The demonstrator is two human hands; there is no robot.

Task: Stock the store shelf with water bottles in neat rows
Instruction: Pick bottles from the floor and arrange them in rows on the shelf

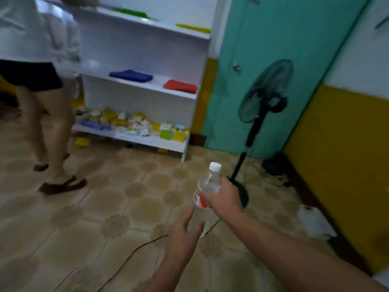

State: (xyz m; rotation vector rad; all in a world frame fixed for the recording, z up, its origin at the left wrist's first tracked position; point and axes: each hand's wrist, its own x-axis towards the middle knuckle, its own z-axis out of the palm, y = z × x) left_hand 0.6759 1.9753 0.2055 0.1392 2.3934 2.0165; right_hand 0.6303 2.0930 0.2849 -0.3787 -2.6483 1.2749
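Water bottle (207, 187) stocking area: white shelf unit (143, 53) stands well beyond both hands. Right hand (224, 200) grips the clear, white-capped bottle mid-body, above the tiled floor (84, 228). Left hand (185, 234) hovers just below, fingers relaxed.

The right hand (224, 200) grips the clear plastic water bottle (207, 186); the left hand (185, 234) lies just below-left, the white shelf unit (143, 85) well beyond, and the black pedestal fan (263, 91) beyond-right.

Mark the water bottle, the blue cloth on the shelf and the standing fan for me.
water bottle (208, 184): head view, on its clear upper body below the white cap.
blue cloth (131, 75): head view, on the middle of the folded top.
standing fan (265, 90): head view, on the round grille.
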